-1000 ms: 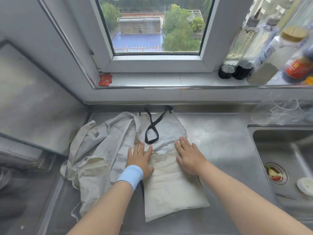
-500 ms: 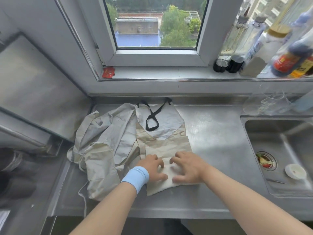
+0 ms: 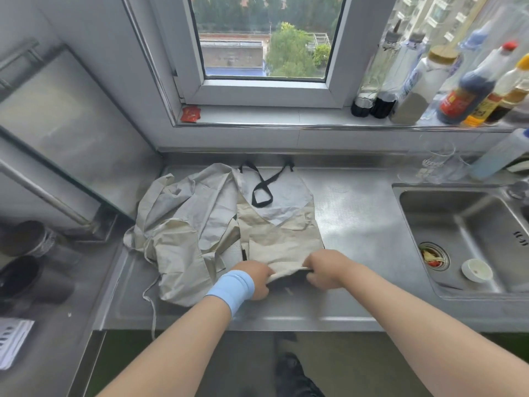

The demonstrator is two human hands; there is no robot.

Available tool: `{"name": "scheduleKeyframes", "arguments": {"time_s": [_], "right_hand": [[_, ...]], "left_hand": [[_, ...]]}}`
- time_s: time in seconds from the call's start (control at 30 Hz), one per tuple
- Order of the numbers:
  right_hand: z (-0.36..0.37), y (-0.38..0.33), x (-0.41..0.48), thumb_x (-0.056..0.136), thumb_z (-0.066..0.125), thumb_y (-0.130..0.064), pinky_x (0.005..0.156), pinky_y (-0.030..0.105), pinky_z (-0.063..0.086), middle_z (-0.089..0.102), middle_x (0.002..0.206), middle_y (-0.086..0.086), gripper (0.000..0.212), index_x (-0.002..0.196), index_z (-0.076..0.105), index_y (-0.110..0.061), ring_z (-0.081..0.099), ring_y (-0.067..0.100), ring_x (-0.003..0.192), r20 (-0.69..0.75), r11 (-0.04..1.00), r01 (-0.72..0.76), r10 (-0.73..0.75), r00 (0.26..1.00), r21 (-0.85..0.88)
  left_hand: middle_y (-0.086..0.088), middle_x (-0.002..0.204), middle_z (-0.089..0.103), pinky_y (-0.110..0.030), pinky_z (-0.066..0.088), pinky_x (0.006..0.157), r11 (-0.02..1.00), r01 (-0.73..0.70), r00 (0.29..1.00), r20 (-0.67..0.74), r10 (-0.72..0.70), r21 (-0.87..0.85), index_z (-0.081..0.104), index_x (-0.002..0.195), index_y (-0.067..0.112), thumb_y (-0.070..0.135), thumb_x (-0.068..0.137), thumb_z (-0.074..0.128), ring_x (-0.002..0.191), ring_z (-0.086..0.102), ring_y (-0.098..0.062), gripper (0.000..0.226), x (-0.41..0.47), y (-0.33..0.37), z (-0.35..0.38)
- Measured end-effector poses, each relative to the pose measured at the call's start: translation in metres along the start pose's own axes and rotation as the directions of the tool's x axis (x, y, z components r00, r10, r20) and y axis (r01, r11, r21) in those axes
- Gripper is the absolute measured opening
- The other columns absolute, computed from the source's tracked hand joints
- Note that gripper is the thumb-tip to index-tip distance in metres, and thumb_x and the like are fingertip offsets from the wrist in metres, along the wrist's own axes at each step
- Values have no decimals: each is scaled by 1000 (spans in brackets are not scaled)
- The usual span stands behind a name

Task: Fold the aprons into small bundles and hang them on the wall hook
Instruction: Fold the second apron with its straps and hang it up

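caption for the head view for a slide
Left hand and right hand grip the near edge of a beige apron on a steel counter beside a crumpled apron

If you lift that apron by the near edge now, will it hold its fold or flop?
Probably flops: the apron is thin, creased cloth draping between the left hand and right hand, so the fold would likely open. Its black strap lies loose and would probably dangle. It looks light and may slide on the steel counter.
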State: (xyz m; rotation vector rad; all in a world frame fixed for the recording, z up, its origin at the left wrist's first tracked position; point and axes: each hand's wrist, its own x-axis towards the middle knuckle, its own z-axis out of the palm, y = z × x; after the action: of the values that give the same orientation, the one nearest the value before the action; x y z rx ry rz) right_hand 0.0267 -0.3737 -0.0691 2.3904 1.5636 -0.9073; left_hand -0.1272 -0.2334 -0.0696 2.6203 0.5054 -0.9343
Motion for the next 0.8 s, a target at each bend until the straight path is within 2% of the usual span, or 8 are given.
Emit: {"name": "scheduleKeyframes", "arguments": {"time_s": [0.1,0.2,0.33,0.43,0.53,0.63,0.7,0.8], "right_hand": [[-28,6,-8,71,55,-20,47,26,30,46,56,2,17,58,46,-15,43,21,56,50,969,-73,63,997,236],[-46,22,-13,69,65,-27,50,26,28,39,57,-1,22,59,47,-18,38,17,53,70,880,-138,119,990,454],[-53,44,-10,74,73,-18,49,22,40,51,62,1,7,75,68,-12,50,16,55,51,705,-177,196,979,687],[-47,53,9,76,68,-10,55,25,46,59,70,2,8,84,69,-13,55,17,59,-63,588,-138,309,949,797],[-39,58,35,80,65,-17,71,29,49,67,89,-5,15,93,68,-24,63,17,86,-216,651,-128,421,881,748],[-28,59,55,88,59,-21,83,32,47,66,108,-5,24,110,62,-26,59,21,104,-305,802,-181,411,859,569],[-18,60,69,91,55,-19,84,31,45,67,115,-5,27,116,59,-26,60,22,109,-357,889,-157,327,875,431],[-11,62,86,90,53,-18,88,33,45,66,117,-3,28,115,60,-27,59,24,109,-365,952,-110,213,906,284]], "left_hand": [[-10,108,66,-29,46,77,987,84,990,126,-67,-138,60,103,13,26,90,58,94,63,-30,18,-5,1,-21],[-2,74,58,-32,51,74,931,127,983,170,-72,-342,51,81,17,35,85,67,72,60,-25,24,-3,-16,-34],[-2,71,56,-37,61,66,706,78,991,-20,-129,-704,66,83,16,31,75,76,64,58,-20,20,18,-39,-38],[1,81,62,-30,55,66,618,47,939,-176,-295,-785,69,99,24,40,71,78,71,59,-17,32,38,-44,-43],[0,117,63,-27,45,88,751,59,860,-348,-373,-658,59,121,28,34,80,72,105,58,-20,44,56,-43,-47],[4,135,46,-33,40,102,942,36,805,-549,-224,-333,47,134,31,25,85,66,124,44,-21,52,69,-36,-47],[7,137,43,-33,40,103,977,-34,858,-507,-80,-211,49,134,34,23,87,62,127,42,-19,49,79,-33,-42],[5,140,41,-36,36,105,998,-3,961,-277,-14,-61,49,135,37,30,88,59,131,39,-20,48,91,-33,-36]]}}
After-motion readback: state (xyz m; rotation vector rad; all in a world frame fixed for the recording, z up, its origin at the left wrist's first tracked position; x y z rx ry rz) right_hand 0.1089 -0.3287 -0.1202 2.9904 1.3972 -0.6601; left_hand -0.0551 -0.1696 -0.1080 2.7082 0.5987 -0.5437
